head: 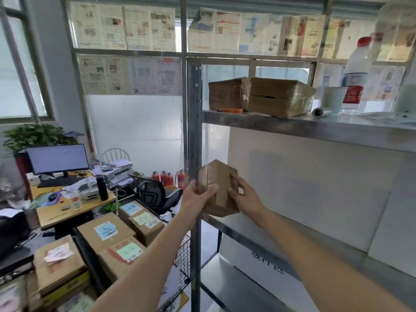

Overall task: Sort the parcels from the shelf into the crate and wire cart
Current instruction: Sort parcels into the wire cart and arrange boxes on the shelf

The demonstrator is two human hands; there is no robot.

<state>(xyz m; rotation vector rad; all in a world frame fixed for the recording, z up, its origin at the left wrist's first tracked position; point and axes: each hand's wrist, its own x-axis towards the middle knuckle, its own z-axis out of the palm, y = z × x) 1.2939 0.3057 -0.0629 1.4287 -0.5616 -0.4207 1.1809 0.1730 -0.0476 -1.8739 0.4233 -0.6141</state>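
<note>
Left hand (pixel 198 194) and right hand (pixel 242 195) grip the small cardboard parcel (pixel 221 188) by opposite sides; it looks light, stiff, easily carried.

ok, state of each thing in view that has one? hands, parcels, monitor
left hand: grips the small parcel's left side
right hand: grips the small parcel's right side
small parcel: taped shut, held at the shelf's front post
two upper parcels: taped shut, resting side by side on the upper shelf
labelled parcels: closed, stacked lower left
monitor: on
white bottle: upright, capped
</note>
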